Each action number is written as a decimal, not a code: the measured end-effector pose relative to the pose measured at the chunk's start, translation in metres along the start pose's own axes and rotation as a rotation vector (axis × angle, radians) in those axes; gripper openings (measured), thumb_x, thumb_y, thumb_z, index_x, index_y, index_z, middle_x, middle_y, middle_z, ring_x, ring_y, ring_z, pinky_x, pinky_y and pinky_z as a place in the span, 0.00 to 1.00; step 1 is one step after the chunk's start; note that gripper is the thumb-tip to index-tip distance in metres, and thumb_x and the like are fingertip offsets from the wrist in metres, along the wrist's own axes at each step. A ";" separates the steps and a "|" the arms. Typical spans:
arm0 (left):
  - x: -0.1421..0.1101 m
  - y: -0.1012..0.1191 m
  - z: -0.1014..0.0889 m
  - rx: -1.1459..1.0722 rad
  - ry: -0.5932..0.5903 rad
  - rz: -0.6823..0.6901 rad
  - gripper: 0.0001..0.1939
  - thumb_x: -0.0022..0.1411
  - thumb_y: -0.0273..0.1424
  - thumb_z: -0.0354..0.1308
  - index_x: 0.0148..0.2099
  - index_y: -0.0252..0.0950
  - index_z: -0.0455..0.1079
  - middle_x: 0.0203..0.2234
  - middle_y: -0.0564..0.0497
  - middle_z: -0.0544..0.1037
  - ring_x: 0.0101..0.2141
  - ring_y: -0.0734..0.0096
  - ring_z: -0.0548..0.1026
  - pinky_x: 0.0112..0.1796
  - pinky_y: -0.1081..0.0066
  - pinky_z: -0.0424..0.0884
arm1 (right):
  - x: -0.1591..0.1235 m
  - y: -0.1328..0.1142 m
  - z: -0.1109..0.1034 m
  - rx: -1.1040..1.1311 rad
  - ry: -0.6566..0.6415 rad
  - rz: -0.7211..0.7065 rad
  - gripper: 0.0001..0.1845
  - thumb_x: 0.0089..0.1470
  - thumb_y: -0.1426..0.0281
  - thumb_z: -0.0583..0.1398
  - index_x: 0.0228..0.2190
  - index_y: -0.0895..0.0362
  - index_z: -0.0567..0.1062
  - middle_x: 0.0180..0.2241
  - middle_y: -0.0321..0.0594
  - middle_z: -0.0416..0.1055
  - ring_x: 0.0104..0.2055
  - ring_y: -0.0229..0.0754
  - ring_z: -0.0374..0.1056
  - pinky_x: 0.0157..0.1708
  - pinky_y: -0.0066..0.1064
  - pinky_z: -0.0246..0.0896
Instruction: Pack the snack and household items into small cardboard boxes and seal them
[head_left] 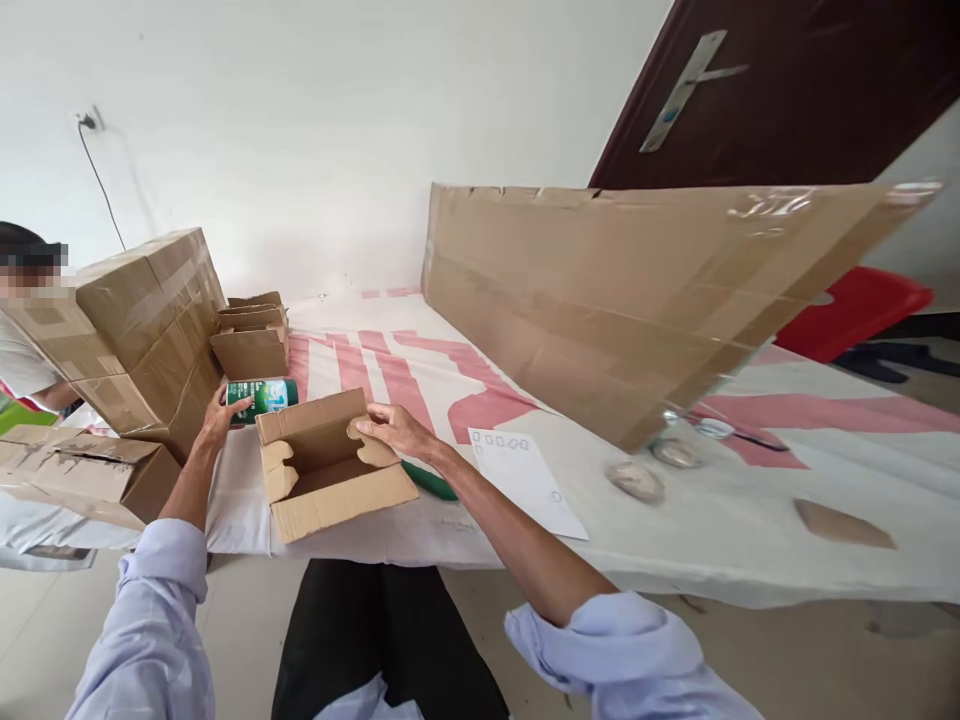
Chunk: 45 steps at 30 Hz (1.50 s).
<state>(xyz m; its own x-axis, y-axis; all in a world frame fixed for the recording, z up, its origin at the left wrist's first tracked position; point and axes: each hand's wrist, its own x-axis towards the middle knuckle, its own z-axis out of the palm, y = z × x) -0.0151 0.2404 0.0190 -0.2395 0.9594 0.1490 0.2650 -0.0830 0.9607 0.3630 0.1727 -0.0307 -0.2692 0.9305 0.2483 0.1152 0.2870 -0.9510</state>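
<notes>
While the left hand (216, 418) grips the green container (259, 399) by its near-left end, the right hand (397, 432) pinches a flap of the open carton (330, 465), just right of it. Container: likely stiff, smooth, slippery; wrap the barrel. Carton: light, bendable; take its walls.

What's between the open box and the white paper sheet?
A green item, too hidden to identify, beside the open box; the right wrist also crosses that stretch. Head view shows it.
</notes>
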 end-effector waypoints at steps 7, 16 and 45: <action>0.053 -0.008 0.023 0.023 0.102 -0.090 0.44 0.51 0.45 0.81 0.66 0.37 0.72 0.56 0.35 0.83 0.50 0.47 0.84 0.46 0.52 0.83 | 0.007 0.008 0.015 -0.051 0.108 0.039 0.31 0.54 0.43 0.66 0.22 0.51 0.61 0.21 0.29 0.55 0.25 0.36 0.51 0.25 0.31 0.47; -0.023 0.027 -0.024 0.160 0.336 0.324 0.21 0.63 0.40 0.71 0.56 0.39 0.79 0.54 0.43 0.82 0.58 0.50 0.80 0.63 0.54 0.75 | 0.071 0.015 0.046 -0.111 0.318 0.054 0.26 0.56 0.50 0.64 0.20 0.50 0.60 0.21 0.32 0.58 0.28 0.39 0.58 0.27 0.31 0.55; -0.003 -0.063 0.047 0.388 0.138 -0.082 0.16 0.67 0.42 0.72 0.37 0.36 0.76 0.34 0.48 0.82 0.44 0.55 0.82 0.51 0.54 0.78 | -0.146 0.096 -0.019 -0.905 0.314 0.010 0.20 0.68 0.61 0.58 0.55 0.56 0.80 0.51 0.55 0.80 0.54 0.61 0.73 0.54 0.52 0.71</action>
<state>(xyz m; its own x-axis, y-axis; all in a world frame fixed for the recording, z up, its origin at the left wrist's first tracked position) 0.0129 0.2552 -0.0526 -0.3905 0.9112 0.1316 0.5659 0.1249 0.8150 0.4319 0.0685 -0.1547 -0.0103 0.9145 0.4044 0.8468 0.2231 -0.4829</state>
